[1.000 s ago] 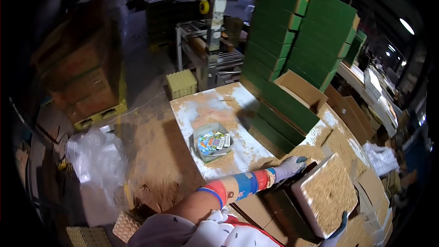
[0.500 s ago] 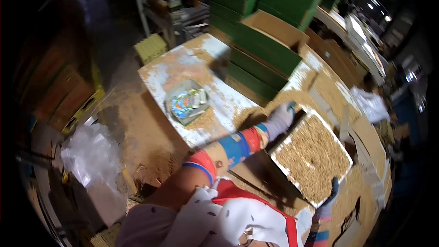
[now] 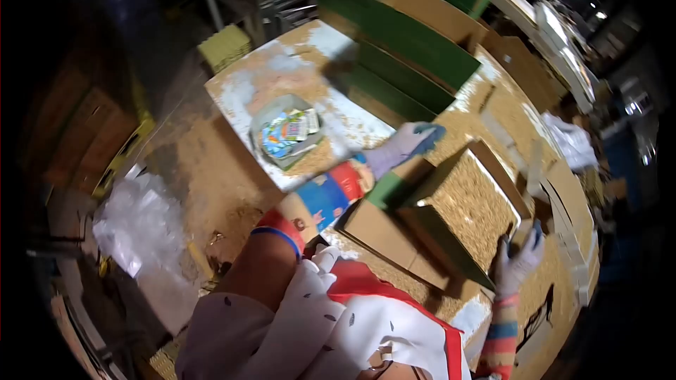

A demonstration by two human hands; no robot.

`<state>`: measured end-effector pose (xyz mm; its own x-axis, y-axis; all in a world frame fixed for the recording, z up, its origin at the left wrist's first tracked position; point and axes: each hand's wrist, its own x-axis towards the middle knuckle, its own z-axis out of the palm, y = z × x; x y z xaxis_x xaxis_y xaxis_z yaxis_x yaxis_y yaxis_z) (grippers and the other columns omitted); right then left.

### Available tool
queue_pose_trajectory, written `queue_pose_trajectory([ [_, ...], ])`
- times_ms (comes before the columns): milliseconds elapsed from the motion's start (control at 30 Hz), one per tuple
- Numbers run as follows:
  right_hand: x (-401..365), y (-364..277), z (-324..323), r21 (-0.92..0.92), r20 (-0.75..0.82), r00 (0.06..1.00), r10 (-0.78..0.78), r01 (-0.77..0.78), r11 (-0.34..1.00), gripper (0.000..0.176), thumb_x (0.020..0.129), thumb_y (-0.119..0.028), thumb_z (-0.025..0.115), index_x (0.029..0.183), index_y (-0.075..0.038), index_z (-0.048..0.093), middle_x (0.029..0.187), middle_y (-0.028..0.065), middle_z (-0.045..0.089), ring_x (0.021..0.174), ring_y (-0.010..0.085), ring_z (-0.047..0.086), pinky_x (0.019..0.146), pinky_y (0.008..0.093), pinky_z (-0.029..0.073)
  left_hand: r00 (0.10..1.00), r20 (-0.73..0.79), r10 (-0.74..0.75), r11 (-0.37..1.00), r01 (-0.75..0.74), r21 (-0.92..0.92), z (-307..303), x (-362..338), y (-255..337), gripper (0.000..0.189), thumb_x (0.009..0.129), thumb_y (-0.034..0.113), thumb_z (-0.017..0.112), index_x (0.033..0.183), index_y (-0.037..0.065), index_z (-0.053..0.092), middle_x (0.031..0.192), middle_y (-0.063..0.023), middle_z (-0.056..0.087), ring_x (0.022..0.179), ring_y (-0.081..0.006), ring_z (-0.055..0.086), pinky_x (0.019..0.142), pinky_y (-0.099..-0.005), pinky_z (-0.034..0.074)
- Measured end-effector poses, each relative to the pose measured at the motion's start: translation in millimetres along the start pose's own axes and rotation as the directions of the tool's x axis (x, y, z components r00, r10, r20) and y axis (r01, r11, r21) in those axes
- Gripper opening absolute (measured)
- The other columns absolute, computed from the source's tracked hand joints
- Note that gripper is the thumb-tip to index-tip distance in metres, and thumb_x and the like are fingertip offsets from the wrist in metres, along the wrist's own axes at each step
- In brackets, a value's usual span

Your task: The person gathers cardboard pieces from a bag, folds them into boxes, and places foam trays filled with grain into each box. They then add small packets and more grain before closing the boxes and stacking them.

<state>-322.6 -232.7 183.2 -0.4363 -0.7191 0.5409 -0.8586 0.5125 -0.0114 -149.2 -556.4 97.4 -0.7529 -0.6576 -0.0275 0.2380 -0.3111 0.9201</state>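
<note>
your pale-gloved left hand (image 3: 412,141) was near but apart from the green-and-brown cardboard box (image 3: 445,248), grip empty, fingers extended. your pale-gloved right hand (image 3: 517,264) touched the box's near right edge; couldn't tell if that grip was closed on it. box sat on the white, shavings-strewn bench (image 3: 332,39) right in front of you, filled with tan wood shavings (image 3: 468,200). grey plastic tub (image 3: 303,154) of colourful packets lay to the left.
</note>
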Motion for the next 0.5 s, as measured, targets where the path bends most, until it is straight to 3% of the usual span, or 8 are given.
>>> queue_pose_trajectory([
  [33, 6, 6, -6, 0.003, 0.038, 0.999, -0.009, 0.009, 1.000, 0.077, 0.072, -0.018, 0.075, 0.138, 0.002, 0.041, 0.122, 0.0256, 0.053, 0.109, 0.0361, 0.053, 0.092, 0.0411, 0.043, 0.945, -0.029, 0.325, 0.917, -0.308, 0.254, -33, -7, -1, 0.034, 0.093, 0.023, 0.058, 0.119, 0.001, 0.060, 0.112, -0.0078, 0.065, 0.095, -0.0171, 0.062, 0.090, -0.0285, 0.047],
  [133, 40, -14, -23, 0.256, 0.610, 0.792, -0.013, -0.181, 0.950, 0.096, 0.064, -0.025, 0.081, 0.143, 0.001, 0.033, 0.109, 0.0203, 0.062, 0.092, 0.0311, 0.062, 0.082, 0.0356, 0.050, 0.896, -0.267, 0.355, 0.423, 0.101, 0.901, -140, -60, 28, 0.034, 0.089, 0.024, 0.058, 0.116, 0.004, 0.058, 0.110, -0.0143, 0.063, 0.098, -0.0281, 0.060, 0.089, -0.0362, 0.047],
  [200, 31, -1, 23, 0.325, 0.620, 0.716, -0.321, 0.139, 0.936, 0.104, 0.065, -0.035, 0.080, 0.144, 0.004, 0.025, 0.121, 0.0267, 0.055, 0.110, 0.0371, 0.056, 0.097, 0.0407, 0.043, 0.914, -0.258, 0.314, -0.083, 0.297, 0.951, -209, -102, 29, 0.034, 0.086, 0.026, 0.057, 0.114, 0.007, 0.057, 0.106, -0.0193, 0.061, 0.100, -0.0366, 0.059, 0.088, -0.0423, 0.046],
  [267, 25, -4, 64, 0.247, 0.793, 0.561, -0.240, 0.065, 0.967, 0.113, 0.063, -0.042, 0.080, 0.145, 0.006, 0.019, 0.125, 0.0307, 0.051, 0.117, 0.0413, 0.051, 0.100, 0.0412, 0.041, 0.873, -0.102, 0.476, -0.084, 0.160, 0.983, -265, -109, -9, 0.047, 0.082, 0.039, 0.058, 0.116, 0.006, 0.055, 0.110, -0.0196, 0.061, 0.101, -0.0364, 0.059, 0.089, -0.0425, 0.045],
  [367, 33, -3, 54, 0.242, 0.854, 0.486, -0.187, -0.052, 0.969, 0.114, 0.066, -0.048, 0.078, 0.146, 0.004, 0.017, 0.128, 0.0320, 0.048, 0.118, 0.0409, 0.051, 0.099, 0.0408, 0.042, 0.868, -0.459, 0.191, 0.065, 0.456, 0.888, -326, -104, -60, 0.046, 0.083, 0.036, 0.057, 0.116, 0.004, 0.059, 0.117, -0.0223, 0.060, 0.106, -0.0364, 0.057, 0.091, -0.0430, 0.044],
  [400, 34, 1, 45, 0.240, 0.878, 0.446, -0.173, -0.098, 0.966, 0.112, 0.066, -0.050, 0.077, 0.147, -0.001, 0.018, 0.130, 0.0294, 0.049, 0.119, 0.0395, 0.051, 0.100, 0.0402, 0.041, 0.890, -0.396, 0.227, -0.156, 0.434, 0.887, -324, -106, -53, 0.038, 0.084, 0.034, 0.056, 0.107, 0.005, 0.064, 0.104, -0.0213, 0.063, 0.098, -0.0361, 0.059, 0.087, -0.0441, 0.045],
  [467, 35, 25, 22, 0.470, 0.695, 0.665, -0.273, -0.134, 0.872, 0.088, 0.075, -0.042, 0.072, 0.144, -0.005, 0.031, 0.129, 0.0239, 0.052, 0.117, 0.0366, 0.052, 0.099, 0.0385, 0.043, 0.838, -0.505, 0.206, 0.283, 0.443, 0.851, -299, -108, -31, 0.034, 0.087, 0.033, 0.053, 0.101, 0.004, 0.064, 0.093, -0.0198, 0.064, 0.088, -0.0343, 0.059, 0.078, -0.0437, 0.047],
  [500, 38, 40, 16, 0.657, 0.493, 0.823, -0.283, -0.140, 0.741, 0.080, 0.078, -0.040, 0.069, 0.142, -0.006, 0.036, 0.127, 0.0222, 0.053, 0.115, 0.0356, 0.054, 0.098, 0.0380, 0.043, 0.879, -0.367, 0.304, 0.048, 0.371, 0.927, -310, -110, -36, 0.043, 0.092, 0.037, 0.048, 0.101, 0.000, 0.067, 0.097, -0.0235, 0.066, 0.089, -0.0390, 0.061, 0.079, -0.0471, 0.045],
])
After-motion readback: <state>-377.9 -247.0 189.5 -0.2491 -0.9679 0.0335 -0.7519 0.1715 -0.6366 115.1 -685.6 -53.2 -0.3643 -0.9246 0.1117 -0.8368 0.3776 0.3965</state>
